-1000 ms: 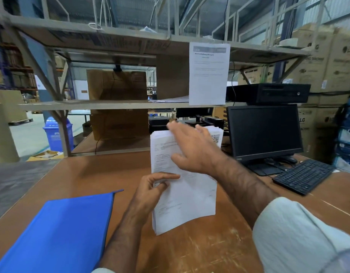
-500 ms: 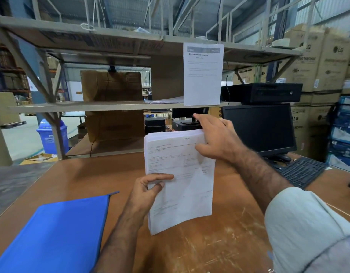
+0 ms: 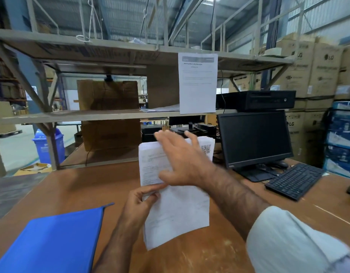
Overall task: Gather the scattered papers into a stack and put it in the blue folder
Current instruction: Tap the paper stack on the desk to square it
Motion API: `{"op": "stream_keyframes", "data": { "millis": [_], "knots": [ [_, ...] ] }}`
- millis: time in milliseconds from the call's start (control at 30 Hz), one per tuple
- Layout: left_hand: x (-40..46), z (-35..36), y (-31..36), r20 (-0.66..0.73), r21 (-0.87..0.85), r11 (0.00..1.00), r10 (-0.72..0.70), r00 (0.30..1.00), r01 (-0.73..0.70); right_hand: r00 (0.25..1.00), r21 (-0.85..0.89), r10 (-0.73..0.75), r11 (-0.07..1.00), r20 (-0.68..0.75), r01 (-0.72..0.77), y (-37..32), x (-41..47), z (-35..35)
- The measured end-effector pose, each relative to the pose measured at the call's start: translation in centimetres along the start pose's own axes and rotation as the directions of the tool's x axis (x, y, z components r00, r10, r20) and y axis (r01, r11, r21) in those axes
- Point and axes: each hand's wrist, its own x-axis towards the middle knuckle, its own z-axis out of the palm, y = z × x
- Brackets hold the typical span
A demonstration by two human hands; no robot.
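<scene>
Two hands work one stack of papers [image 3: 176, 211] stood upright on a brown wooden table [image 3: 71, 190]. The left hand [image 3: 140, 201] pinches the stack's left edge; the right hand [image 3: 182, 160], blurred, lies across its upper face with fingers spread and straight. One blue folder [image 3: 52, 243] lies flat at the left, cut off by the frame. One dark monitor [image 3: 253, 138], one keyboard [image 3: 294, 180]. The stack's print is unreadable. Metal shelving [image 3: 91, 115] and stacked cartons [image 3: 318, 71] stand behind.

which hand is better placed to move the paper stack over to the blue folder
Left, probably. The left hand already pinches the white paper stack at its left edge, on the side of the flat blue folder. The right hand is open over the stack's top.
</scene>
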Motion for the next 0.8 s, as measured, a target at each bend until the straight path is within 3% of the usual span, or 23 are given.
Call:
{"op": "stream_keyframes", "data": {
  "millis": [67,167,333,400,467,533,567,600,700,800],
  "knots": [
    [0.1,0.3,0.0,-0.012,-0.008,1.000,-0.012,1.000,0.012,0.997,-0.011,-0.071,0.997,0.005,0.071,-1.7,0.5,0.4],
    [0.2,0.4,-0.1,0.001,0.000,1.000,0.004,1.000,-0.004,0.999,-0.047,-0.037,0.998,0.019,0.037,-1.2,1.1,0.5],
    [0.5,0.5,0.1,0.014,-0.049,0.999,0.019,1.000,-0.018,0.970,-0.084,0.220,0.974,0.098,-0.213,5.5,0.2,-0.3],
    [0.4,0.5,0.1,0.014,-0.081,0.997,0.018,1.000,-0.017,0.932,0.002,0.353,0.935,0.078,-0.355,8.5,-0.8,-0.4],
    [0.3,0.5,0.0,0.013,-0.108,0.994,0.010,1.000,-0.009,0.874,0.348,0.471,0.804,0.122,-0.482,11.0,-2.2,0.3],
    [0.4,0.4,-0.2,-0.004,-0.119,0.993,-0.008,1.000,0.007,0.810,0.710,0.515,0.458,0.278,-0.535,12.2,-3.5,2.5],
    [0.5,0.4,-0.4,-0.017,-0.095,0.995,-0.009,1.000,0.008,0.798,0.770,0.490,0.336,0.350,-0.543,12.0,-4.3,4.0],
    [0.6,0.5,-0.5,-0.040,-0.048,0.999,0.002,0.999,-0.004,0.797,0.772,0.467,0.311,0.383,-0.553,11.5,-5.2,5.9],
    [1.0,1.2,-0.8,-0.122,0.123,0.991,0.073,0.990,-0.058,0.826,0.810,0.471,0.324,0.310,-0.489,9.2,-6.8,10.7],
    [2.0,1.9,-0.4,-0.161,0.244,0.962,0.162,0.974,-0.120,0.842,0.799,0.520,0.441,0.144,-0.409,7.7,-6.1,11.1]
  ]
}}
